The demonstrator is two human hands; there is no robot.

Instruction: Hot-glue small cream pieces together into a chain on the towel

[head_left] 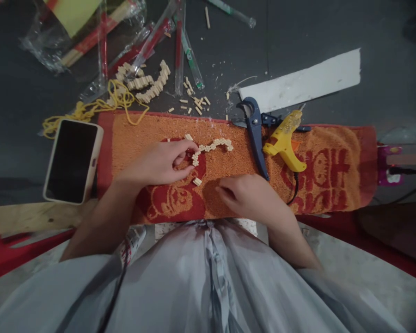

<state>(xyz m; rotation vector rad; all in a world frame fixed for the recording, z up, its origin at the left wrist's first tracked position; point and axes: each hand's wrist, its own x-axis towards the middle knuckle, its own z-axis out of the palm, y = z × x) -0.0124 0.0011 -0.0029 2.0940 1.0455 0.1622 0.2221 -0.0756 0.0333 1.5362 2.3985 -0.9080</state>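
Observation:
A curving chain of short, glued wooden stick pieces (pixel 213 145) lies on the orange and red towel (pixel 125 129). The thumb and forefinger of my left hand (pixel 161 162) close around its left end. Two small loose bundles of sticks, an upper one (pixel 188 137) and a lower one (pixel 197 181), rest close to those fingers. My right hand (pixel 247 194) is curled above the towel, right of the lower bundle, with its fingertips pointing left. Whatever its fingers may hold is hidden.
At right are a yellow glue gun (pixel 284 141) and a blue-handled cutter (pixel 254 134). A white strip (pixel 305 83) lies beyond. Back left are yellow cord (pixel 119 97), more stick chains (pixel 156 88) and plastic-wrapped sticks (pixel 100 34). A phone (pixel 72 159) sits at left.

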